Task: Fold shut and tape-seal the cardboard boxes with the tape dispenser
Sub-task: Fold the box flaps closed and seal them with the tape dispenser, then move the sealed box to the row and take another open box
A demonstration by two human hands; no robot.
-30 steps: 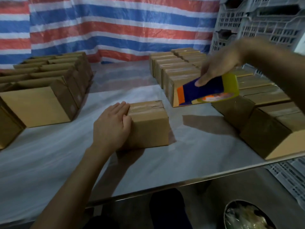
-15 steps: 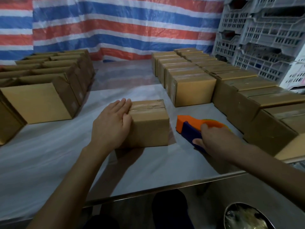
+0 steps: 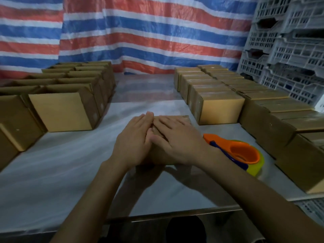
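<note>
At the centre of the frame, the left hand (image 3: 135,142) and right hand (image 3: 177,141) press flat, fingers straight, on the seemingly closed cardboard box (image 3: 184,118); the tape dispenser (image 3: 243,154) lies released just to its right.

In front of me hangs a wrinkled tarpaulin (image 3: 140,41) with red, blue and white stripes, and it fills the whole back of the room behind my table (image 3: 52,181). The table has a pale grey top and a metal edge (image 3: 175,213) on my side. At my right stands a high stack of grey plastic crates (image 3: 289,50) with open grid walls, and the light here is dim.
</note>
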